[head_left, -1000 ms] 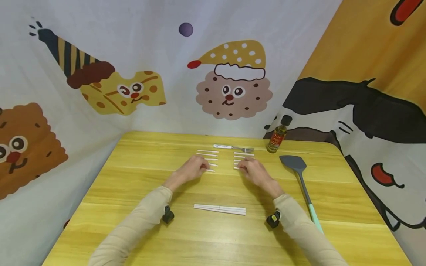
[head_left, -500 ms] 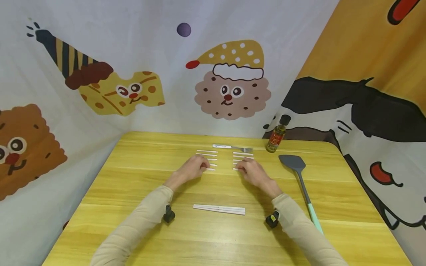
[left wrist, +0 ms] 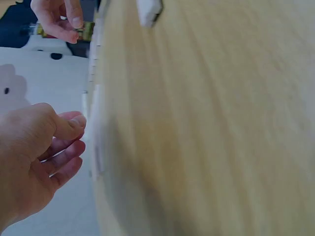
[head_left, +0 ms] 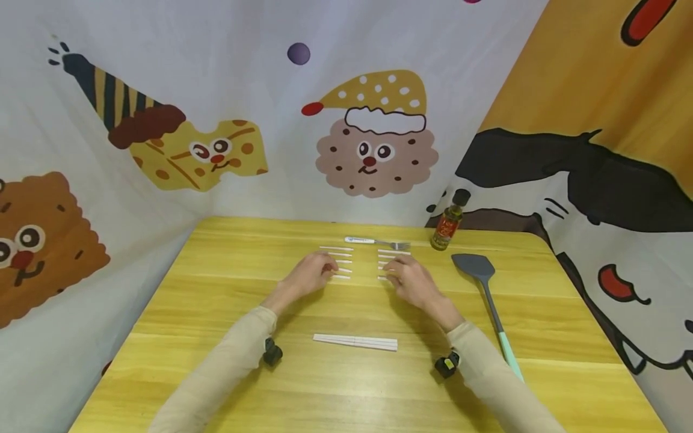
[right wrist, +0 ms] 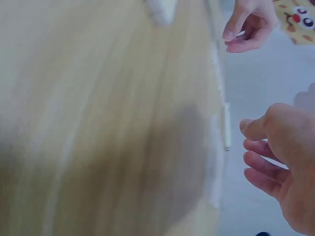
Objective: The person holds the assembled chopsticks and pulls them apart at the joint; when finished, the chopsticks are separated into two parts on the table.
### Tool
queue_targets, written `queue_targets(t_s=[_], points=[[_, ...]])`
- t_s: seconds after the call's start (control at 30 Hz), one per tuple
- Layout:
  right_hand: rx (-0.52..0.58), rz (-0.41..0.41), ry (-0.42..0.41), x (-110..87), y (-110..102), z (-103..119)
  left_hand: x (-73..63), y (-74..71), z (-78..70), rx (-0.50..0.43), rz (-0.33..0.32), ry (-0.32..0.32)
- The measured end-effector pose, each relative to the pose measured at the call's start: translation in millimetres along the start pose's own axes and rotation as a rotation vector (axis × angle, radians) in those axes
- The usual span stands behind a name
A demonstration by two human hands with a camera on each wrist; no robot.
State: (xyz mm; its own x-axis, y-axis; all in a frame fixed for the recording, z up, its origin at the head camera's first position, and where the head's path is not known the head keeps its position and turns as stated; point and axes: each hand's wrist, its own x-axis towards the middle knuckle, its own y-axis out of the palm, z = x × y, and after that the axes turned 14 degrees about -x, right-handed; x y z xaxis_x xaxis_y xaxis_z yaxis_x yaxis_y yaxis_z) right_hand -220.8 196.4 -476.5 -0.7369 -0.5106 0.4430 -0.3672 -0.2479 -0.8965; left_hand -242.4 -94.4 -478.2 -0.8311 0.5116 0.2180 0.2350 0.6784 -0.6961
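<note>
On the left of the table, short white rods with narrower right ends (head_left: 339, 262) lie in a row. More white rods (head_left: 394, 252) lie to their right across a gap. My left hand (head_left: 308, 273) hovers by the nearest left rod (head_left: 342, 277), thumb close to the index finger; I see nothing held in the left wrist view. My right hand (head_left: 414, 279) hovers by the nearest right rod (head_left: 382, 278), partly covering the row. In the right wrist view its thumb and fingers stand apart, with a white rod (right wrist: 227, 127) beyond the fingertips.
A small bundle of white chopsticks (head_left: 355, 342) lies in front of both hands. A white-handled fork (head_left: 361, 240) lies behind the rods. At the right are an oil bottle (head_left: 447, 224) and a grey spatula (head_left: 475, 264) with a mint handle. A printed curtain (head_left: 243, 72) hangs behind.
My right hand has lifted and drawn back slightly, its fingertips leaving the nearest right rod in sight. The left hand has barely moved. The view has shifted a little.
</note>
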Motion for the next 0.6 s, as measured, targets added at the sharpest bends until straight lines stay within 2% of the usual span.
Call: queue_targets(t_s=[0.13,0.27,0.37,0.6], points=[[0.003,-0.033,0.022,-2.4,-17,9,-9.5,-13.1,-13.1,0.027,0.018,-0.013],[0.021,-0.021,0.020,-7.8,-30,18,-22.2,-19.9,-26.0,0.070,0.050,0.031],[0.055,0.025,0.022,-13.1,-40,28,-34.2,-21.4,-38.3,0.085,0.083,0.071],[0.115,0.102,-0.009,-27.1,-47,53,-58.9,-16.9,-63.4,0.058,0.187,0.100]])
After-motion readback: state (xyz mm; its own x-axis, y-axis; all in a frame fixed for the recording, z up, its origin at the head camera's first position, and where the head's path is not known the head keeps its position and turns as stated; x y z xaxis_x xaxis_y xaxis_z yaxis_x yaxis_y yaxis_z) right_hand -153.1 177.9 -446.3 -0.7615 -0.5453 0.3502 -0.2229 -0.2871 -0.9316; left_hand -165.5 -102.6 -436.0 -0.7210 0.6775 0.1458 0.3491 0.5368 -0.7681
